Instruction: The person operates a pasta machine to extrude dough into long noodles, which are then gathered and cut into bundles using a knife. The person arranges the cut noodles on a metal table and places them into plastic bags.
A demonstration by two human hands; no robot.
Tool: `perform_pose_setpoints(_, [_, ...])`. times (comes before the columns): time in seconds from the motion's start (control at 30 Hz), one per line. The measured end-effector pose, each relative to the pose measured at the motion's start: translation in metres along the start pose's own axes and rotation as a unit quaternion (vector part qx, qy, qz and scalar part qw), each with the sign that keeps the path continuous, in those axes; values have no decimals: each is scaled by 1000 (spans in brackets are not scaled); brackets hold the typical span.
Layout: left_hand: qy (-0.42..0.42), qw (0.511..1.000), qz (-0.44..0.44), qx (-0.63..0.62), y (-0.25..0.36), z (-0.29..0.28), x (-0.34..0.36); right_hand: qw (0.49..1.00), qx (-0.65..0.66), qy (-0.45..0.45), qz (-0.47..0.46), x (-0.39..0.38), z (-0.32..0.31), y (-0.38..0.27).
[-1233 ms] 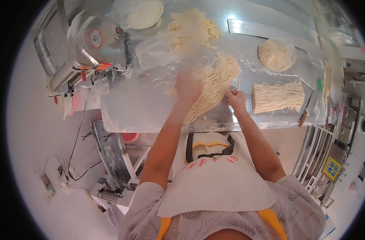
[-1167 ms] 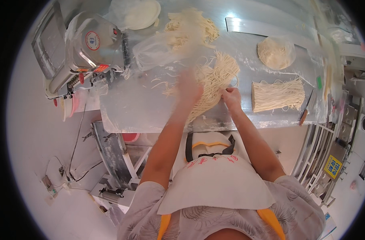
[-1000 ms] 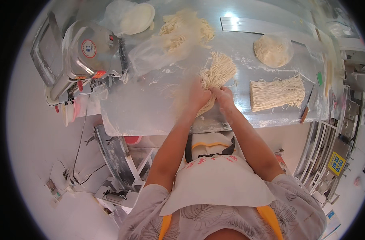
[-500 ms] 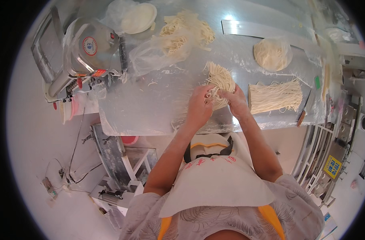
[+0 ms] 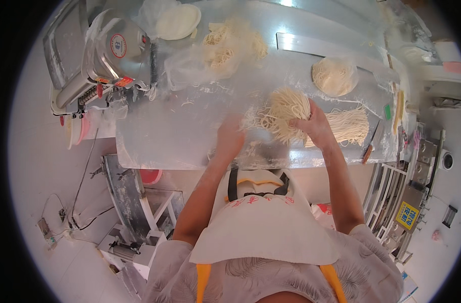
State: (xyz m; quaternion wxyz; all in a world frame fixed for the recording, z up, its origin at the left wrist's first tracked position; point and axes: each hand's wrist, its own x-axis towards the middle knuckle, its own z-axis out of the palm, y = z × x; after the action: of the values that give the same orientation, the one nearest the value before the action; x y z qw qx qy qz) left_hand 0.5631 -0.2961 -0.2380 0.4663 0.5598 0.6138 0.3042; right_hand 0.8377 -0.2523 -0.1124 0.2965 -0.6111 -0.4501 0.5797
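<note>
Centrally in the frame, the metal surface (image 5: 165,131) spreads wide, grey and dusted with flour, its front edge bowed by the lens. On it, a little right of the picture's centre, the right hand (image 5: 319,123) is clamped around the right side of a noodle bundle (image 5: 287,108), thumb across the front, loose strands fanning out to the left. Left of those strands, the left hand (image 5: 232,135) is over the surface near its front edge; it is blurred, so whether its fingers are apart or together cannot be told.

Just behind the right hand, toward the right of the frame, lies a flat noodle block (image 5: 351,125), partly covered by that hand. Beyond it a knife (image 5: 368,153) with a brown handle rests near the surface's right end. Above the block sits a bagged round of noodles (image 5: 334,76), with a long metal bar (image 5: 303,43) near it at the top. Upper left of centre, more noodles (image 5: 221,53) lie partly under clear plastic, and a pale disc (image 5: 179,21) is beside them.

A steel machine (image 5: 107,55) fills the upper left. Below the surface, a red basin (image 5: 150,175) shows at left of centre, cables (image 5: 73,222) trail along the lower left, and a white rack (image 5: 384,202) stands lower right, near a yellow panel (image 5: 406,214).
</note>
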Motion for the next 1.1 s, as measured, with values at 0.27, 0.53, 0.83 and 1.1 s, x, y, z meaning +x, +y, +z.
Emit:
perform_pose_setpoints(0.27, [-51, 954, 296, 12, 157, -44, 58, 933, -342, -109, -9, -30, -10, -110])
perform_pose_setpoints(0.53, [-350, 862, -52, -364, 182, -1, 92, 925, -342, -96, -133, -23, -23, -137])
perform_pose_setpoints(0.83, [-402, 819, 116, -393, 140, 8, 83, 978, -113, -59, -166, -14, -24, -115])
perform_pose_setpoints(1.1, [-432, 660, 5, -614, 115, 46, 57, 970, -4, 23, -242, -3, -7, -118])
